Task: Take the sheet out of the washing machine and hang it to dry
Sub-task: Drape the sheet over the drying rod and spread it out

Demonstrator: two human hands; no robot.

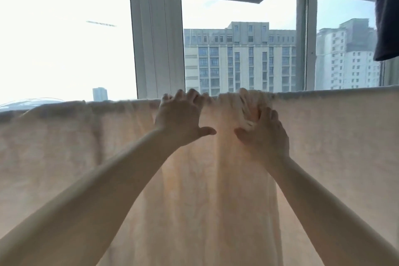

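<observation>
Sheet: pale cream sheet (323, 147) hangs draped over a horizontal line that it hides, its top fold running across the whole head view at the level of the fingertips; cloth falls below both hands and spreads far to either side of them.
Left hand: left hand (181, 119) is raised to the top fold, back of the hand toward the camera, fingers (192, 95) curled over the edge and gripping the cloth, thumb stretched toward the other hand.
Right hand: right hand (265, 134) sits just beside the left and a little lower, palm against the sheet; its fingers are spread and bent into a bunched fold (246, 103) that rises to the top edge, holding that gather.
Between the hands: a narrow strip of sheet with vertical creases, lit from behind.
Beyond the hands: white window frame (155, 34) stands above the left hand; through the glass a tall grey apartment building (239, 58) shows above the right hand.
Far right, above the hands: dark cloth (386, 17) hangs from the upper corner, well apart from the sheet's top edge.
Containers: the head view shows only the hanging sheet, window and hands.
</observation>
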